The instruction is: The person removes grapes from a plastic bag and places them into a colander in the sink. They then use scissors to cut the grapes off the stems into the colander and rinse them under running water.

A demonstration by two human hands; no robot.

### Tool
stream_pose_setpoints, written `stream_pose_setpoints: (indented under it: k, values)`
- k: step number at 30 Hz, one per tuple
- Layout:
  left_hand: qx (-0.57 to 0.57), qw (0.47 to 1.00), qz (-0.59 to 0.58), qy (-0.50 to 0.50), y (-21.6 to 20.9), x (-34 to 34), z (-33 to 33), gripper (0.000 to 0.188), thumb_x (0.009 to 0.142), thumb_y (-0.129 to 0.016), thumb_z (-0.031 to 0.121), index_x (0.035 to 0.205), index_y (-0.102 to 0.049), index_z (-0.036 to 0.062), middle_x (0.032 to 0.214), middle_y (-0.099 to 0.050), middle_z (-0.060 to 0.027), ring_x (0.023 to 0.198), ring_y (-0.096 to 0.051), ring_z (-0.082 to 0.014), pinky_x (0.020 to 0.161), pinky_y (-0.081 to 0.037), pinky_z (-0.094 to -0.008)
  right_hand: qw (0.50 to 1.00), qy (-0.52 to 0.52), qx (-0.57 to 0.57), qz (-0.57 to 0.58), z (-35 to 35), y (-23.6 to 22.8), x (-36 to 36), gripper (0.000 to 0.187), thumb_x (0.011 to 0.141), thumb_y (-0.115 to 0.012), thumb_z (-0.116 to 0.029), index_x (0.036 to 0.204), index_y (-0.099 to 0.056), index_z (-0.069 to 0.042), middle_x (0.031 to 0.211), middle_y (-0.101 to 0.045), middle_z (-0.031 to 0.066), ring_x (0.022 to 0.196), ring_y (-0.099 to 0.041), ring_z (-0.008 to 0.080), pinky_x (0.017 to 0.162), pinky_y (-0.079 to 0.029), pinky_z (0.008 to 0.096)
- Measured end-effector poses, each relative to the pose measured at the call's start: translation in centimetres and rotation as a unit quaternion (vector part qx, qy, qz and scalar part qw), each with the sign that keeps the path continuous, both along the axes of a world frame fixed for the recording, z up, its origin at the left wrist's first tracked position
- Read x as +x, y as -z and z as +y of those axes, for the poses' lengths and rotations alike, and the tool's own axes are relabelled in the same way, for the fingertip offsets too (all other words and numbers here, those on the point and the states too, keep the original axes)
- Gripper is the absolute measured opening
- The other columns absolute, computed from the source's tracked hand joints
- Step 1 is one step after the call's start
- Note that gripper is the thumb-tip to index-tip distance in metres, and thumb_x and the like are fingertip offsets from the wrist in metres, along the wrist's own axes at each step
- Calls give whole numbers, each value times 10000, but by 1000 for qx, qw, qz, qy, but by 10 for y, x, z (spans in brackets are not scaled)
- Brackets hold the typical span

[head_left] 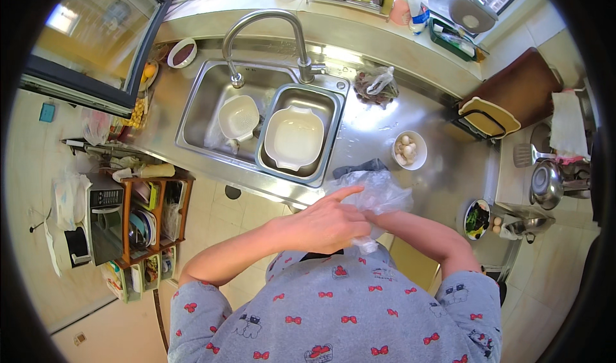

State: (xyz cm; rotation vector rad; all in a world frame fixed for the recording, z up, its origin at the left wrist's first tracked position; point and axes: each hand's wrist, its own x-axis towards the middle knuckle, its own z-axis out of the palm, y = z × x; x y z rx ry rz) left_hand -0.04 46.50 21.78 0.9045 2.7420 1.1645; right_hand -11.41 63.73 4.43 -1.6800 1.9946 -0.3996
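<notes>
Over the counter's front edge, my left hand (327,223) is closed around part of a clear plastic bag (378,193), its index finger stretched out. A tuft of the plastic shows below the curled fingers. My right forearm (423,227) reaches in from the right to the bag; the right hand's fingers are hidden by the plastic and my left hand. A dark grey cloth (346,170) lies just beyond the bag. Close by stands a white bowl (420,161) of pale roundish pieces.
Left of the bag is a double sink (192,132) with a white colander (239,117) and a white two-handled basin (294,138). An arched faucet (301,39) rises behind. A bagged dark bundle (376,86), cutting boards (520,87) and a bowl of greens (477,219) stand right.
</notes>
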Motion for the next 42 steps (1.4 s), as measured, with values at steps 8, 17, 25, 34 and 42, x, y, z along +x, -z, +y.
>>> stream_pose_setpoints:
  k: [8, 17, 25, 34, 42]
  values:
    - [-248, 966, -65, 19, 15, -15, 9, 563, 780, -756, 388, 1159, -487, 71, 1023, -607, -107, 867, -652, -244, 1001, -370, -403, 978, 35, -166, -120, 22, -66, -24, 214, 944, -490, -203, 901, -619, -37, 846, -651, 150, 830, -626, 317, 743, -488, 394]
    - [-517, 855, 25, 44, 26, -2, 2, 144, 816, -612, 251, 795, -714, 152, 799, -637, -42, 897, -621, -212, 1064, -298, -437, 965, 118, 122, -203, 30, -127, -24, 302, 990, -428, -249, 934, -596, -5, 880, -634, 181, 810, -596, 309, 737, -459, 386]
    - [-496, 865, 5, 71, -2, 6, 3, 172, 804, -616, 270, 776, -753, 170, 829, -642, -9, 1035, -572, -211, 1214, -50, -543, 947, 173, 75, -259, 33, -163, -33, 127, 923, -594, -112, 938, -576, 14, 767, -615, 124, 694, -592, 244, 647, -469, 357]
    - [-470, 882, -34, 21, 12, 3, 5, 168, 816, -615, 228, 825, -772, 170, 946, -674, 1, 1148, -518, -243, 1196, -75, -577, 875, 226, 101, -415, 7, -246, -40, 69, 958, -590, -85, 984, -605, -23, 736, -639, 42, 609, -574, 76, 535, -475, 240]
    - [-393, 918, 9, -42, 65, 11, 14, 200, 834, -591, 189, 924, -767, 163, 1109, -663, -16, 1187, -488, -263, 1166, -197, -529, 788, 277, -113, -538, -22, -301, -53, 147, 956, -616, -140, 985, -595, 2, 718, -632, 57, 522, -578, 79, 441, -483, 208]
